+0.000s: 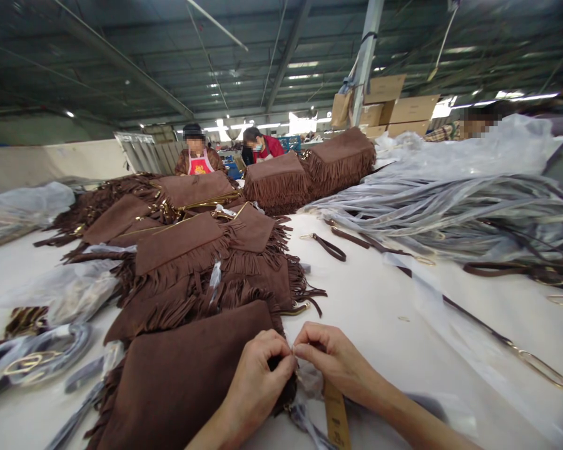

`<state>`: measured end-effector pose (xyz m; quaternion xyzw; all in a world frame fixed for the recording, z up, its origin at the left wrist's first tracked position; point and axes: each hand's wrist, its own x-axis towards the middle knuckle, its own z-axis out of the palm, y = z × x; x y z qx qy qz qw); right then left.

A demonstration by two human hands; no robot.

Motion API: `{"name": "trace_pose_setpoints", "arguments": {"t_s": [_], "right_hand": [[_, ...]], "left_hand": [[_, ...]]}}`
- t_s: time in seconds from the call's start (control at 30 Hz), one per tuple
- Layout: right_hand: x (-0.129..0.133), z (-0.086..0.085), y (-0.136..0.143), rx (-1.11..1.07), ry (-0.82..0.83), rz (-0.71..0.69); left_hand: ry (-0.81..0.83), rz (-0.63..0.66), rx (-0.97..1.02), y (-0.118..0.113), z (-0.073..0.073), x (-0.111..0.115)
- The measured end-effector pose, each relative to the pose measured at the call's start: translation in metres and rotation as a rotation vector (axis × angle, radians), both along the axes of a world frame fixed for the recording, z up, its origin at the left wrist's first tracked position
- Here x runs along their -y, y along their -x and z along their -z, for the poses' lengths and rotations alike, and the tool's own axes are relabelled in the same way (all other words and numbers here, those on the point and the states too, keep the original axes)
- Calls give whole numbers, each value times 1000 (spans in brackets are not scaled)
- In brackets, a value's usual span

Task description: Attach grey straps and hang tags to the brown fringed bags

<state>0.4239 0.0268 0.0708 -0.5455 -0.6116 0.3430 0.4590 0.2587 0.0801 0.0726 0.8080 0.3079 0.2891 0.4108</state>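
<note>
My left hand (263, 375) is closed in a pinch at the right edge of a brown fringed bag (182, 375), in the lower middle of the head view. Its fingertips almost meet those of my right hand (331, 356), also pinched; what either holds is too small to name. Just below them hang a tan paper tag (336, 415) and some clear plastic (309, 381). Further forward, more brown fringed bags (181, 244) lie in an overlapping pile, some with gold zips.
Plastic-wrapped straps (473, 209) are heaped at the right, near a dark strap with a gold clasp (544, 369). Plastic-wrapped parts (42, 359) lie at the left on the white table (380, 350). Two people (199, 159) are beyond the pile; another is partly visible at far right.
</note>
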Motion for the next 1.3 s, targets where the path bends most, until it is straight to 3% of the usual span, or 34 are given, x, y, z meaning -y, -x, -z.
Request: {"name": "trace_pose_setpoints", "arguments": {"t_s": [0.13, 0.2, 0.33, 0.43, 0.67, 0.87, 1.07, 1.17, 1.3], "right_hand": [[-1, 0, -1, -1, 33, -1], [0, 0, -2, -112, 133, -29], [1, 0, -5, -527, 377, -148], [2, -2, -11, -764, 468, -232], [3, -14, -20, -972, 478, -420], [-1, 0, -10, -732, 378, -124], [-5, 5, -3, -536, 242, 60], [-4, 7, 1, -455, 200, 122], [-1, 10, 3, -321, 118, 163]], "left_hand": [[45, -25, 4, 1, -2, 0], [101, -45, 35, 1, -3, -2], [393, -28, 122, 1, -5, -7], [632, 40, 217, 3, -9, -9], [901, 78, 499, 9, -7, -19], [1040, 55, 654, 12, -7, -21], [1093, 20, 721, 12, -4, -20], [1040, 7, 684, 11, -2, -20], [838, 36, 525, 10, -3, -19]]}}
